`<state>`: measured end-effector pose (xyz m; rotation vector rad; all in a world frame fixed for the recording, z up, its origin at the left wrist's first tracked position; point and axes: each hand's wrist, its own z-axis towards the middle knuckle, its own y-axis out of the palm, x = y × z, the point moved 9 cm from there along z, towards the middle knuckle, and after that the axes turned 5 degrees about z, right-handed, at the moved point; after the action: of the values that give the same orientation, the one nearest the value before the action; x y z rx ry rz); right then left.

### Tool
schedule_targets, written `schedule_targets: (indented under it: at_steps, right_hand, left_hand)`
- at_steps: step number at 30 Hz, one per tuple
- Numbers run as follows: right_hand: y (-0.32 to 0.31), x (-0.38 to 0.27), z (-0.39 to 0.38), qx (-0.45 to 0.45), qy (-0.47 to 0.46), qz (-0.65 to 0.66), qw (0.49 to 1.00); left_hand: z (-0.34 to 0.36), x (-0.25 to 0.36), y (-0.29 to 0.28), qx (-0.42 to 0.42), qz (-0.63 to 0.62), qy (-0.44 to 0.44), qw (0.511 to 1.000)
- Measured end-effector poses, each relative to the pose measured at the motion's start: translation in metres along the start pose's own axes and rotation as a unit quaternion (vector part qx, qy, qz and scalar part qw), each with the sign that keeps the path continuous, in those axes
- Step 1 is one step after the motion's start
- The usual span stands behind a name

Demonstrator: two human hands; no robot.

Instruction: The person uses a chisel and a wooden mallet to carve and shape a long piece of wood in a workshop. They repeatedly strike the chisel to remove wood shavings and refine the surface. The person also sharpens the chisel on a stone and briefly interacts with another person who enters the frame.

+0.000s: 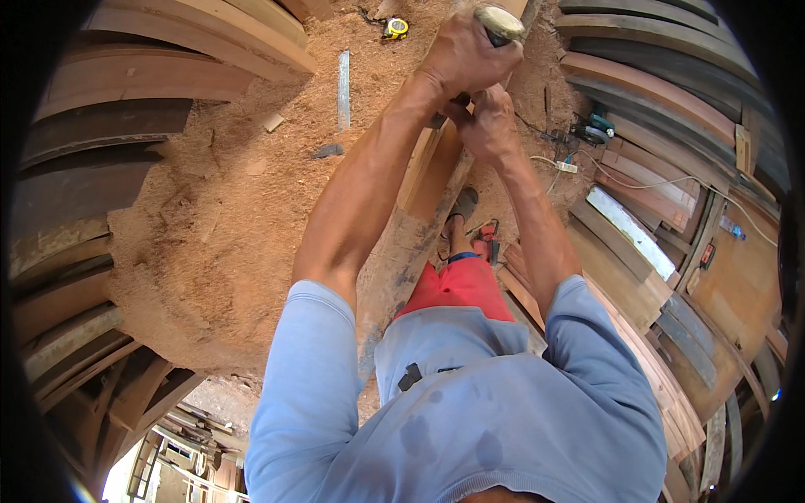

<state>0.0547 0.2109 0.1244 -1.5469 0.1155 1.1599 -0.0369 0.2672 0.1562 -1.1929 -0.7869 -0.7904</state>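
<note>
Left fingers (pixel 508 59) grip a handle (pixel 500 21), sawdust floor (pixel 243 226) beyond the plank edge (pixel 417 180).

No words, numbers or signs can be read. The tape measure (pixel 395 28) on the shavings has a yellow-and-dark face with small marks in the middle, but they are too tiny to make out. The long pale metal strip (pixel 344 90) nearby looks as if it might carry markings, though at this size I can't be sure. By the planks on the right, the power tool (pixel 594 128) shows a blue-green body, and any print on it is too small to read. The clear bottle (pixel 732 228) has a blue patch, possibly a label, with its details too blurred to read.
</note>
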Motion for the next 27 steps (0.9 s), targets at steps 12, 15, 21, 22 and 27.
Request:
schedule_targets:
  at_steps: [12,15,21,22,27]
  right_hand:
    - [0.016,-0.004,-0.018,-0.107,0.033,-0.007,0.994]
    - [-0.033,0.045,0.032,-0.008,0.065,-0.02,0.998]
    - [-0.043,0.069,-0.031,0.022,0.317,0.677,0.664]
    - [-0.03,0.05,-0.045,-0.015,0.309,0.759,0.572]
    - [-0.018,0.021,-0.108,-0.003,0.295,0.825,0.482]
  left_hand:
    - [-0.036,0.0,-0.01,-0.015,-0.143,-0.061,0.988]
    - [0.014,0.045,0.006,0.018,-0.186,0.111,0.976]
    - [-0.055,0.146,0.022,0.064,-0.067,0.311,0.946]
    - [-0.08,0.15,0.031,0.043,-0.023,0.322,0.945]
    - [-0.163,0.134,0.048,-0.095,0.065,0.262,0.958]
